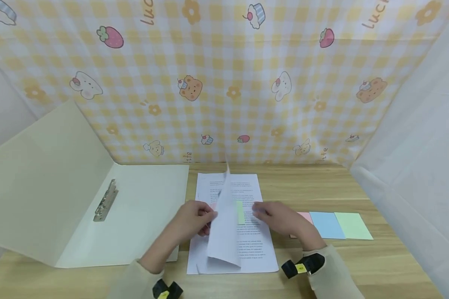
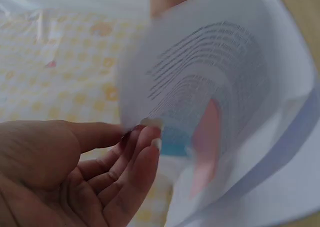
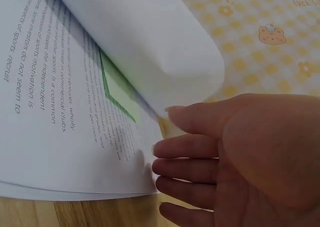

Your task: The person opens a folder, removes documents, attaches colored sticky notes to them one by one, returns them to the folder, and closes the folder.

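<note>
A stack of printed sheets (image 1: 254, 249) lies at the middle of the table. My left hand (image 1: 194, 218) pinches the edge of a lifted sheet (image 1: 222, 232) between thumb and fingers; the sheet stands curled up over the stack. A pink sticky note (image 2: 206, 147) and a patch of blue (image 2: 175, 146) show by the curled sheet in the left wrist view. Beneath the lifted sheet, a green sticky note (image 1: 241, 212) sits on a printed page. My right hand (image 3: 240, 157) is at the stack's right edge, fingers extended and apart, holding nothing.
On the left lies a white folder (image 1: 146, 216), its cover raised, with a metal clip (image 1: 106, 201) along the spine. Pink (image 1: 306, 216), blue (image 1: 327, 225) and green sticky pads (image 1: 353, 226) lie on the right. A checked yellow cloth (image 1: 224, 116) hangs behind the table.
</note>
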{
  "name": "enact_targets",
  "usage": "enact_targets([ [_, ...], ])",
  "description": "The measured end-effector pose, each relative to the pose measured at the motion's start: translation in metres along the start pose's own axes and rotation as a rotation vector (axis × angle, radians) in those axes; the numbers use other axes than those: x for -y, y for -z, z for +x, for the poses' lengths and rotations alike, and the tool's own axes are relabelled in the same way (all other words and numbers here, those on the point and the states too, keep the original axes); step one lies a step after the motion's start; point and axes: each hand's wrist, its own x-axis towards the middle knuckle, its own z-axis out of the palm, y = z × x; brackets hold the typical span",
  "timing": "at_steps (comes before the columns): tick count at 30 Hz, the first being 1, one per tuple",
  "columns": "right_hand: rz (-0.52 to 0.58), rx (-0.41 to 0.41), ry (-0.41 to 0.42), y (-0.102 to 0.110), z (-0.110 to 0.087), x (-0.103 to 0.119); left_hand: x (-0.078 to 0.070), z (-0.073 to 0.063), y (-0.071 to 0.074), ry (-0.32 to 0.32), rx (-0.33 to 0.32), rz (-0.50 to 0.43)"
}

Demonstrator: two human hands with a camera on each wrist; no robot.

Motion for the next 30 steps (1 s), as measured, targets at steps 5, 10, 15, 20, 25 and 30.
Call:
enact_targets([
  [5, 0.088, -0.096, -0.058, 0.0, 0.006, 0.002, -0.011, 0.002, -0.027, -0.057, -0.045, 0.012],
  [10, 0.318, -0.159, -0.154, -0.002, 0.011, 0.012, -0.023, 0.003, -0.044, -0.13, -0.1, 0.122],
  [15, 0.45, -0.186, -0.206, -0.004, 0.01, 0.024, -0.028, 0.005, -0.061, -0.201, -0.135, 0.223],
  [20, 0.387, -0.222, -0.183, -0.006, 0.011, 0.025, -0.029, 0.003, -0.067, -0.211, -0.147, 0.252],
  [25, 0.284, -0.251, -0.161, -0.002, 0.01, 0.02, -0.026, 0.003, -0.058, -0.189, -0.177, 0.303],
  [30, 0.246, -0.251, -0.168, 0.002, 0.007, 0.015, -0.017, 0.005, -0.035, -0.101, -0.21, 0.357],
])
